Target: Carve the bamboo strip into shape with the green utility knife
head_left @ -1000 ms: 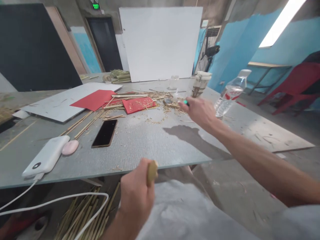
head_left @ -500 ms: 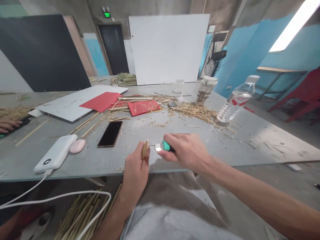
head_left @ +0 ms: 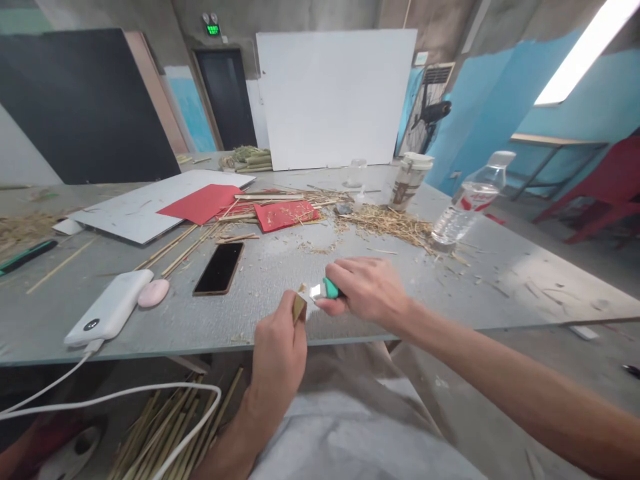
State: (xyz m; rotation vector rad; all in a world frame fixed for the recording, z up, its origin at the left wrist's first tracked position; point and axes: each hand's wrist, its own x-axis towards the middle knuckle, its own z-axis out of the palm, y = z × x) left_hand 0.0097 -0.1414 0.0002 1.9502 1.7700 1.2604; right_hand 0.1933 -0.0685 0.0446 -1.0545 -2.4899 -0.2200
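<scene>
Bamboo piece (head_left: 299,307) sits gripped in left hand (head_left: 278,350), touching right hand's (head_left: 367,291) clenched green-handled knife (head_left: 325,290).

Left hand (head_left: 277,350): bare, no glove, no ring or watch visible; forearm bare to lower frame edge, no sleeve seen.
Right hand (head_left: 367,293): bare, no glove, no ring or wristband visible; forearm bare along whole visible length to right frame edge, no sleeve seen.
Lap at near centre: light grey fabric garment (head_left: 350,440), plain, no print or marking, soft folds and creases.
Beyond it, grey-brown cloth (head_left: 345,367) over legs, creased, reaching to near table edge.
</scene>
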